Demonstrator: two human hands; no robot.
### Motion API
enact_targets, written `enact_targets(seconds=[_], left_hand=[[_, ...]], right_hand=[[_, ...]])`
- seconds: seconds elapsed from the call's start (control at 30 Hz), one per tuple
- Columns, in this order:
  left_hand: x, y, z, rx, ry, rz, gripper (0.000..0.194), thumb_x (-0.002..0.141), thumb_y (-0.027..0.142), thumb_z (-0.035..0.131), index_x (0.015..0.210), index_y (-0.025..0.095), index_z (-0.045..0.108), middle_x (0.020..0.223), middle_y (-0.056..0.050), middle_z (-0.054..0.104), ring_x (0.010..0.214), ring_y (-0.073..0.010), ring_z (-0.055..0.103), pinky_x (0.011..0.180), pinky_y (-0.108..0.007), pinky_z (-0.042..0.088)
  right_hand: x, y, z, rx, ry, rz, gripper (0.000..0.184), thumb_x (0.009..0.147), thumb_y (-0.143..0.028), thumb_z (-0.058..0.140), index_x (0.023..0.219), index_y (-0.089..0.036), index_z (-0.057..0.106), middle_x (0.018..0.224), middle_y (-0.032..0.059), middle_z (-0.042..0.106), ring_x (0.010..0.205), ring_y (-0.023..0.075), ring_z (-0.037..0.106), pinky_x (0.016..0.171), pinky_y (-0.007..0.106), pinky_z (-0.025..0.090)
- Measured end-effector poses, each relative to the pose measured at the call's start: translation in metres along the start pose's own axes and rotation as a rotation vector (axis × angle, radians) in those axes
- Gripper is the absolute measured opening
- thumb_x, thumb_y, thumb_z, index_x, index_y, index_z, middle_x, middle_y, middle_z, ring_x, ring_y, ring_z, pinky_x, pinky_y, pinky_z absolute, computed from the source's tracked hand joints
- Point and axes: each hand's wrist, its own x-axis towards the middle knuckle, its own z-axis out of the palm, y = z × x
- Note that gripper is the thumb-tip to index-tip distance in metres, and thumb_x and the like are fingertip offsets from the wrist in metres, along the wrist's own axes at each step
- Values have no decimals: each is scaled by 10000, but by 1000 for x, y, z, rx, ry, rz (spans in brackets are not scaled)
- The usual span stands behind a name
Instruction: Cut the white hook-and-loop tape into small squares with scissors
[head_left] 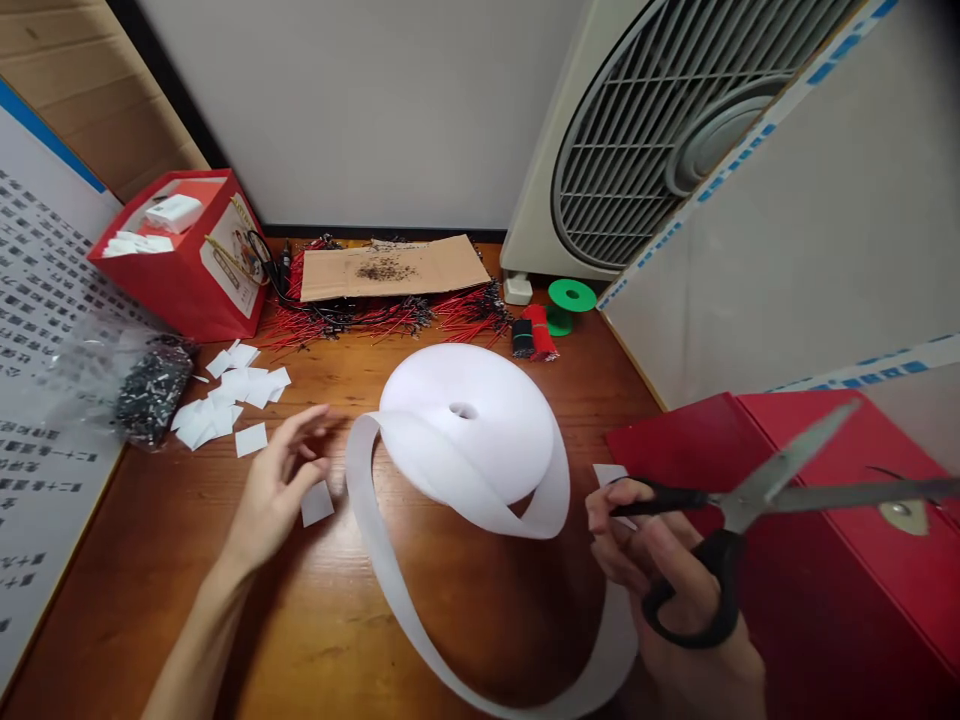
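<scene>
My right hand (667, 590) is closed through the black handles of a pair of scissors (757, 500), whose blades stand apart and point right over a red box. My left hand (281, 480) is spread out above the wooden table, holding nothing, with a small white square (317, 503) just beside its fingers. Between the hands lies a big roll of white tape (469, 420). A long loose strip (405, 600) runs from the roll toward me and curves round under my right hand.
A heap of cut white squares (225, 400) lies at the left beside a clear bag of small dark parts (146, 385). A red carton (184, 255), cardboard sheet (390, 268), red and black wires (352, 315), a green spool (570, 297) and a fan (660, 130) stand behind. The red box (825, 560) lies at the right.
</scene>
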Motion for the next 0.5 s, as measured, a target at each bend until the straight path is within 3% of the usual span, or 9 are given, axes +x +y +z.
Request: enact_targets(seconds=[0.1, 0.23, 0.3, 0.4, 0.5], left_hand=[[8, 12, 12, -15, -124, -130, 566, 929, 539, 664, 1372, 188, 634, 1367, -141, 732, 1265, -347, 653, 1095, -504, 490], [14, 22, 19, -176, -204, -167, 566, 1007, 642, 499, 1199, 180, 764, 1337, -121, 758, 1277, -350, 643, 1121, -483, 455], [15, 20, 15, -261, -218, -217, 600, 1013, 662, 458, 1080, 181, 809, 1254, -120, 789, 1187, -351, 680, 1067, -478, 485], [11, 15, 2, -320, -274, -232, 437, 942, 598, 630, 1003, 219, 839, 1101, -90, 811, 1066, -318, 698, 986, -426, 514], [-1, 11, -17, -300, -412, -228, 395, 940, 574, 632, 929, 240, 843, 782, -64, 740, 745, -240, 644, 737, -370, 528]], right_hand=[[5, 0, 6, -11, -156, 7, 351, 942, -580, 707, 998, -239, 766, 836, 30, 691, 490, 110, 409, 485, 286, 356], [7, 0, 24, -96, -268, 66, 429, 972, -639, 651, 986, -225, 760, 921, 73, 732, 571, 170, 535, 517, 311, 427], [7, 0, 33, -140, -288, 77, 453, 986, -661, 619, 985, -229, 755, 918, 81, 729, 705, 230, 625, 606, 339, 493], [8, 2, 42, -167, -320, 41, 457, 1012, -657, 577, 1005, -235, 753, 968, 94, 738, 849, 281, 679, 719, 380, 534], [9, 7, 45, -166, -327, 22, 439, 1042, -626, 547, 1029, -241, 759, 1046, 96, 742, 918, 286, 692, 781, 392, 529]])
